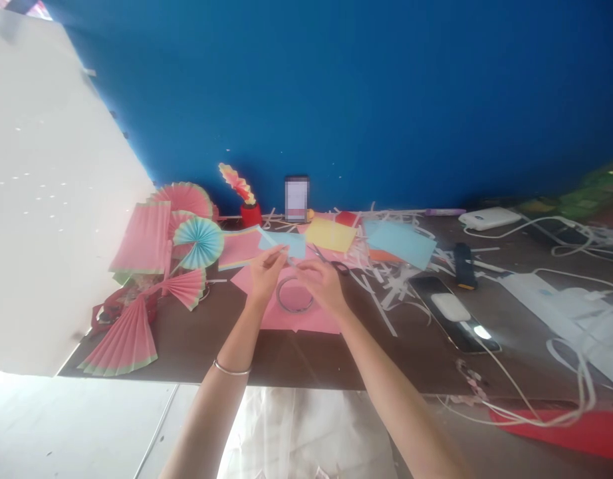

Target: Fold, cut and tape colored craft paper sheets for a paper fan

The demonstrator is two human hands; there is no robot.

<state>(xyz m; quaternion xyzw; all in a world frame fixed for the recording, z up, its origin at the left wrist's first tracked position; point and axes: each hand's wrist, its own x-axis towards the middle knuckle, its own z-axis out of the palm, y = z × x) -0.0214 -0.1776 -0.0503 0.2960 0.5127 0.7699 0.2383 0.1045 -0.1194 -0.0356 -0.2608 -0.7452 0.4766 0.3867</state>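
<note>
My left hand (267, 269) is closed, with its fingertips pinched around a thin white strip (267, 235) that slants up to the left. Close beside it, my right hand (321, 283) has its thumb and fingers drawn together; what lies between them is too small and blurred to name. A grey ring that looks like a tape roll (281, 301) is just under my right hand, over pink paper (286, 319). I cannot tell whether it rests on the paper or hangs from the hand. Scissors (340, 267) lie right of my right hand.
Pleated paper fans (131, 332) are piled at the left, near a red pot (250, 214). Yellow paper (331, 234), blue paper (403, 243) and loose white strips (396, 289) cover the back and middle right. A phone (456, 316) and cables (583, 359) lie farther right.
</note>
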